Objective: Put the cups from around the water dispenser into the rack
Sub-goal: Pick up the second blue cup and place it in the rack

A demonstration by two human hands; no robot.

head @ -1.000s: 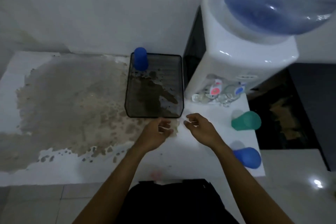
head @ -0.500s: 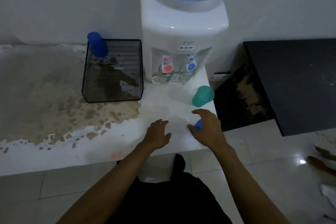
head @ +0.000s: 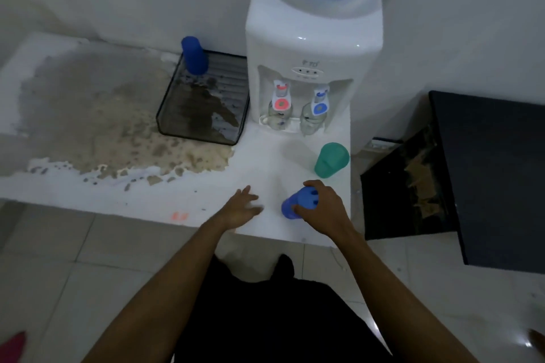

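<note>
Three cups: one blue cup [head: 193, 55] in the rack [head: 203, 134] left of the dispenser [head: 312, 47]; green cup [head: 331, 160] before it; second blue [head: 296, 205] gripped by my right hand [head: 323, 209]. Left hand [head: 240, 209] open, empty.

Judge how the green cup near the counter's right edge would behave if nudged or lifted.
The green cup looks like thin plastic, so probably light and stiff. It stands upside down on its wider rim, so unlikely to tip, but a push could slide it off the counter.
</note>
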